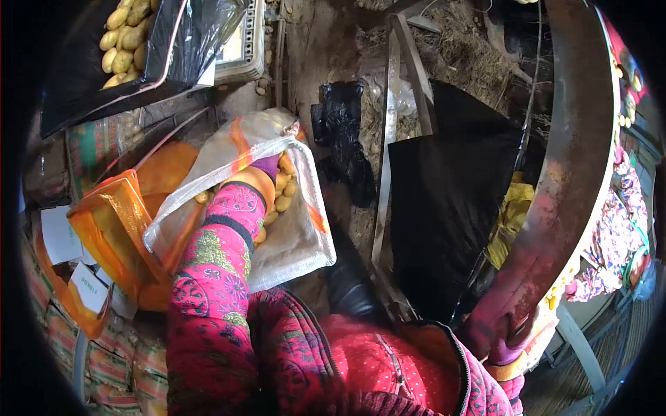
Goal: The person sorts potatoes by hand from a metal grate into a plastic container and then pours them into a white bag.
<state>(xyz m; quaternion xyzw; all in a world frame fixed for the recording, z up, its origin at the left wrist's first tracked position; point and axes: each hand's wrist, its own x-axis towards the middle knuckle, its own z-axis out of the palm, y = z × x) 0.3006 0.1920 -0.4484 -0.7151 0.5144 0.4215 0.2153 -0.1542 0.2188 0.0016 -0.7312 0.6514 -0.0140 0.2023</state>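
Note:
My left hand (267, 166), in a purple glove, reaches into the mouth of a white mesh sack (295, 260) with orange stripes. Yellow potatoes (283, 197) lie inside, right beside the hand. The sack hides its fingers, so any grip there cannot be made out. At the lower right, my right hand (510, 329), in a dark reddish-purple glove, is beside the lower end of a curved metal rim (565, 139). Its fingers are too dim to read.
Black plastic lined with potatoes (125, 45) is at the upper left, beside a scale-like device (253, 41). Orange mesh bags (114, 236) lie left of the sack. A metal frame (388, 139) and black sheet (451, 208) stand centre-right. Another person (614, 222) is beyond the rim.

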